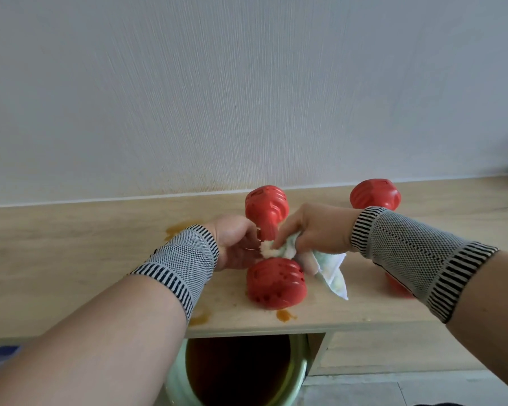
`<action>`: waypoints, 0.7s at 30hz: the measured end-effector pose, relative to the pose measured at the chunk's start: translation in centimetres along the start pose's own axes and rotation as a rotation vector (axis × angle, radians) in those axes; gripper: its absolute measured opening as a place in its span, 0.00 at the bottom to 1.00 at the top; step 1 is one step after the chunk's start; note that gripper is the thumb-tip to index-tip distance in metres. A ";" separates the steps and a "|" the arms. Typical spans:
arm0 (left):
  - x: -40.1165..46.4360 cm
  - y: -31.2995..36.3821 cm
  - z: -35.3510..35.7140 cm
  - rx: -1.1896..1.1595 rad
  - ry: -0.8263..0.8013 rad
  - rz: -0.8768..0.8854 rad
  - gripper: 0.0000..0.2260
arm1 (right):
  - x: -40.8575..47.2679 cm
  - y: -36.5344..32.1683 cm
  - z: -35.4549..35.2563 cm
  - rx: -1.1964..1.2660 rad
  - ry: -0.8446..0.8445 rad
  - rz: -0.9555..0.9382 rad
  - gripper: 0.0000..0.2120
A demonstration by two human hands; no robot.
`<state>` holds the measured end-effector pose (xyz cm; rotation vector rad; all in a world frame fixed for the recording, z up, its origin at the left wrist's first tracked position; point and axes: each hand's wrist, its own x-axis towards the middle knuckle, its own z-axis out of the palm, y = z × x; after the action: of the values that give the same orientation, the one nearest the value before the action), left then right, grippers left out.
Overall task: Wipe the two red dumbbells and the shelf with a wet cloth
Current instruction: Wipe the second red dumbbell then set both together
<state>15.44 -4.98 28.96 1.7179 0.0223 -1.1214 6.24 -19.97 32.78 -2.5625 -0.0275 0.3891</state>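
From my head camera, the near red dumbbell (272, 253) lies on the wooden shelf (100, 244), its long axis running away from me toward the wall. My left hand (236, 243) curls round its handle from the left; my right hand (314, 230) pinches the wet cloth (279, 249) onto that handle from the right. The second red dumbbell (376, 194) sits further right, behind my right wrist, unwiped I judge

Counts on the shelf

There were two red dumbbells (272, 247) (376, 194), one cloth (329, 269), two hands (235, 241) (317, 227), two wrist sleeves (179, 265) (408, 250), one green bucket (176, 379), and perhaps three orange stains (286, 315), partly hidden.
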 end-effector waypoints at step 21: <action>-0.8 -0.6 -1.0 0.015 0.068 0.058 0.12 | 2.4 -1.1 1.2 0.030 0.257 0.088 0.20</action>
<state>15.32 -3.60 29.15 1.7581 0.0062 -1.0228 8.30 -18.20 31.70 -2.5697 0.1847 0.0891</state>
